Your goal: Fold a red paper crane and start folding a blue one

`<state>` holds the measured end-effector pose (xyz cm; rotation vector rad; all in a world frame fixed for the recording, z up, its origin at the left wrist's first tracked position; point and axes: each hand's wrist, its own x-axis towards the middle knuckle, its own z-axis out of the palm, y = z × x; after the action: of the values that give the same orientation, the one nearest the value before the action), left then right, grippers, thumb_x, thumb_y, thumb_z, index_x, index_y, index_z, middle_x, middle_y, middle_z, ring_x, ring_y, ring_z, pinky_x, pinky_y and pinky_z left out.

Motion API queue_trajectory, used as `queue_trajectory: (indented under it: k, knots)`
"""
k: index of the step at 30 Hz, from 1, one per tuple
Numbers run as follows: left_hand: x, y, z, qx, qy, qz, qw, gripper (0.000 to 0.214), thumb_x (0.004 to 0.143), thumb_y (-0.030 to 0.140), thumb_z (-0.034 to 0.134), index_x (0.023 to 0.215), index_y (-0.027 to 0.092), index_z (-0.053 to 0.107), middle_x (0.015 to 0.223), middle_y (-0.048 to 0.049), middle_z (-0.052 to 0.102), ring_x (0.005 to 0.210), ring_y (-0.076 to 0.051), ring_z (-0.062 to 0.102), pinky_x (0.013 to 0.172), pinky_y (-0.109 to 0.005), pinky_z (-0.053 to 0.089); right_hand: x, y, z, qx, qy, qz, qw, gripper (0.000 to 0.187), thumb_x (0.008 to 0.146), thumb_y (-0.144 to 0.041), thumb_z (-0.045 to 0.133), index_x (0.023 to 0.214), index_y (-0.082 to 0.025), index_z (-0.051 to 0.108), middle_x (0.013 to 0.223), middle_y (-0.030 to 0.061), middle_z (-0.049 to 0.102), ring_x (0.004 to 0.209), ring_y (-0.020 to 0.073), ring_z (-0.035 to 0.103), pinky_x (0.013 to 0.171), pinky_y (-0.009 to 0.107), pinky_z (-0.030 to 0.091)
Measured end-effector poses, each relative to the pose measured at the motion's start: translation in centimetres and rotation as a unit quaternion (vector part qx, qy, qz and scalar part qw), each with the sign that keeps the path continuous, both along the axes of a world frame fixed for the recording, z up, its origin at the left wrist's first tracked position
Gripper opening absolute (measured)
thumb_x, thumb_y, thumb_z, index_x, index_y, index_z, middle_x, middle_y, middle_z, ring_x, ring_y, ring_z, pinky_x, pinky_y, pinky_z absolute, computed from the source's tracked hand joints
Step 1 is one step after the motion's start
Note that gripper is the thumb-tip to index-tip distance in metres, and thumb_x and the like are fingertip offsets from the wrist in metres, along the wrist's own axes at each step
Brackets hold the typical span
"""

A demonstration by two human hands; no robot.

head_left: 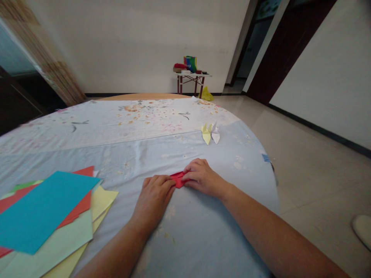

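Holding the red paper (178, 180) just below frame centre: left hand (156, 189) has fingers clamped on its left end, right hand (201, 177) on its right. Visible strip runs roughly left-right above the worktop (214, 235); neither hand's nearer, both touch. Full length hidden under fingers.

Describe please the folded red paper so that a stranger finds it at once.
On the cloth-covered table, look where the left hand and right hand nearly meet. The folded red paper sits between them, held by both, unlike the yellow figure and white figure beyond.
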<state>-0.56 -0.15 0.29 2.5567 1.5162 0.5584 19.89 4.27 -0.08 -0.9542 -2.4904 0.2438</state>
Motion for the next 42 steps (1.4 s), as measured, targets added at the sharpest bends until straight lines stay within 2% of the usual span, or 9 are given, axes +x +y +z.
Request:
queue_trajectory:
  k: [6, 15, 25, 32, 42]
  knots:
    - [0.0, 0.2, -0.1, -0.01, -0.003, -0.005, 1.0, 0.021, 0.088, 0.028, 0.044, 0.096, 0.026, 0.063, 0.098, -0.0027, 0.062, 0.093, -0.02, 0.052, 0.083, -0.038, 0.034, -0.1, -0.1, 0.1, -0.02, -0.022, -0.029, 0.999, 0.014, 0.084, -0.032, 0.057, 0.087, -0.024, 0.067, 0.087, 0.0036, 0.062, 0.091, 0.0183, 0.045, 0.081, 0.034, 0.029]
    - [0.2, 0.5, -0.1, -0.026, -0.005, 0.013, 1.0, 0.025, 0.09, 0.028, 0.039, 0.09, 0.021, 0.063, 0.09, -0.0047, 0.06, 0.086, -0.02, 0.051, 0.078, -0.036, 0.037, -0.3, 0.0, -0.1, -0.018, -0.019, -0.023, 0.999, 0.018, 0.081, -0.038, 0.058, 0.088, -0.024, 0.067, 0.087, 0.0035, 0.061, 0.09, 0.0181, 0.044, 0.079, 0.032, 0.029]
    - [0.6, 0.7, -0.5, -0.017, -0.005, 0.041, 0.999, 0.023, 0.089, 0.026, 0.039, 0.087, 0.018, 0.06, 0.09, -0.0061, 0.058, 0.085, -0.021, 0.05, 0.078, -0.037, 0.039, -0.6, 0.0, -0.2, -0.031, -0.008, -0.034, 0.999, 0.019, 0.083, -0.037, 0.056, 0.084, -0.021, 0.067, 0.081, 0.0041, 0.06, 0.086, 0.0174, 0.045, 0.076, 0.031, 0.029]
    - [0.5, 0.9, -0.6, -0.019, -0.056, 0.057, 0.997, 0.021, 0.086, 0.028, 0.043, 0.078, 0.018, 0.061, 0.085, -0.0054, 0.056, 0.083, -0.02, 0.051, 0.077, -0.036, 0.041, -1.2, 0.5, -0.9, -0.066, 0.017, -0.073, 0.995, 0.024, 0.085, -0.038, 0.053, 0.075, -0.018, 0.063, 0.076, 0.0024, 0.058, 0.078, 0.0142, 0.047, 0.071, 0.028, 0.029]
    - [0.2, 1.2, -0.8, -0.046, -0.11, 0.062, 0.991, 0.02, 0.083, 0.032, 0.047, 0.077, 0.02, 0.062, 0.083, -0.0041, 0.057, 0.082, -0.019, 0.052, 0.077, -0.035, 0.042, -1.4, 0.5, -1.1, -0.085, 0.019, -0.1, 0.991, 0.021, 0.082, -0.037, 0.056, 0.072, -0.019, 0.062, 0.072, 0.0007, 0.057, 0.076, 0.0138, 0.046, 0.071, 0.027, 0.029]
